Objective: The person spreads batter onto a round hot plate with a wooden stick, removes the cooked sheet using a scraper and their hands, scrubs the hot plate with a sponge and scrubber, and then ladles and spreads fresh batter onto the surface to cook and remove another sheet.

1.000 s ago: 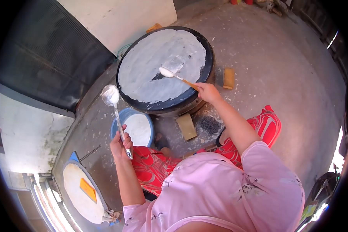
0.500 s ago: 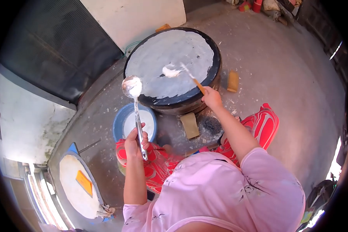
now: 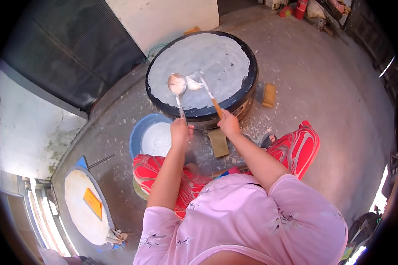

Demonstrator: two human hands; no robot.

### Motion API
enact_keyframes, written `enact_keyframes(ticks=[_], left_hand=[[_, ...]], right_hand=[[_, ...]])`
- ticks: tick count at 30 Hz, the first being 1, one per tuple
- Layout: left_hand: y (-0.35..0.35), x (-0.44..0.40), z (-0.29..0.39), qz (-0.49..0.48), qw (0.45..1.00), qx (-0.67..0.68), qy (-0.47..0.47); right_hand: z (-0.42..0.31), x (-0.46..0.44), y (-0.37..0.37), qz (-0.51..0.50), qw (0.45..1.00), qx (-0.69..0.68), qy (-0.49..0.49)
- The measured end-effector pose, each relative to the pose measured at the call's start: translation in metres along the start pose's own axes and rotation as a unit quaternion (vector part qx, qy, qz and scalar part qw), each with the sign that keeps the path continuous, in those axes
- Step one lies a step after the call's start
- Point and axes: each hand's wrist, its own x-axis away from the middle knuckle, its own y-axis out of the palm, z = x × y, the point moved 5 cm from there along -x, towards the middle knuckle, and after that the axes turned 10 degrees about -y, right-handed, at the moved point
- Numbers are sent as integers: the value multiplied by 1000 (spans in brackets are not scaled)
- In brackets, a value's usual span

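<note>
My left hand (image 3: pixel 181 131) is closed on the handle of a metal ladle (image 3: pixel 177 84), whose bowl is over the left part of the round griddle (image 3: pixel 154 102). White batter coats the ladle's bowl. My right hand (image 3: pixel 229 124) grips a wooden-handled spreader (image 3: pixel 216 107), its whitened end above the griddle's middle. A thin grey-white layer (image 3: pixel 208 51) covers most of the griddle's top. Between the two tools lies a thicker white patch (image 3: pixel 194 82). Below and left of the griddle stands a blue basin (image 3: pixel 137 135) holding white batter (image 3: pixel 157 139).
A brick (image 3: pixel 269 95) is right of the griddle, another block (image 3: pixel 218 142) in front. At the lower left a round white board (image 3: pixel 82 212) bears a yellow-orange piece (image 3: pixel 93 202). Dark door panels (image 3: pixel 70 48) stand left; red containers (image 3: pixel 300 9) sit at the upper right.
My left hand has brought the ladle up and right, from beside the griddle to over it. My right hand has moved slightly left and down. A white patch now shows on the layer.
</note>
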Motion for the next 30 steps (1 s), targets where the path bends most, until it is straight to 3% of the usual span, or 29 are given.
enact_keyframes(ticks=[2,3,5,6,7,8,9,11,12,13,15,16,17,19,21,23,25,26,27,28,29,30], left_hand=[[11,-8,-6,19,1000,-21,-4],[11,-5,-5,20,1000,-22,-5],[13,0,-2,-52,989,127,-49],[6,0,-1,-99,956,257,-102],[-8,1,4,-100,956,257,-100],[-6,15,13,-255,842,441,-177],[-3,32,27,-390,664,591,-241],[-10,46,38,-426,628,614,-220],[-13,54,45,-458,592,631,-202],[-17,61,50,-458,592,632,-201],[-27,75,64,-484,585,628,-169],[-36,80,68,-488,600,616,-149],[-46,84,71,-488,601,616,-149],[-73,89,74,-470,651,585,-116],[-105,91,68,-432,694,566,-109],[-142,88,55,-398,723,554,-109],[-184,78,31,-263,811,509,-116],[-198,72,21,-265,810,509,-121],[-213,61,4,-205,828,497,-156],[-229,49,-13,-145,842,483,-189],[-242,33,-27,-146,842,484,-190],[-254,14,-46,-139,840,481,-212]], right_hand=[[7,5,38,-32,995,-88,12],[-42,18,20,-101,969,-158,162],[-65,17,9,-117,966,-189,133],[-56,13,10,-116,966,-189,132],[-45,3,3,-79,983,-164,36],[-42,-5,-7,-42,988,-136,-62],[-49,-7,-23,-12,982,-180,-58],[-46,-17,-51,30,983,-172,53],[-22,-36,-55,80,994,-68,1],[-3,-49,-52,131,989,37,-52],[-10,-43,-37,27,996,79,-10],[-14,-30,-14,-40,988,110,-102],[-20,-13,9,-154,974,50,-157],[-43,16,26,-311,937,13,-158],[-58,19,0,-286,951,3,-119],[-33,-1,-29,-145,979,-136,-46],[8,-17,-64,39,993,-109,24],[54,-25,-62,99,991,-69,-50],[41,-10,-63,102,991,-67,-47],[1,16,-49,-51,998,10,-43],[-29,37,-37,-204,975,85,-37],[-46,43,-40,-205,974,85,-36]])
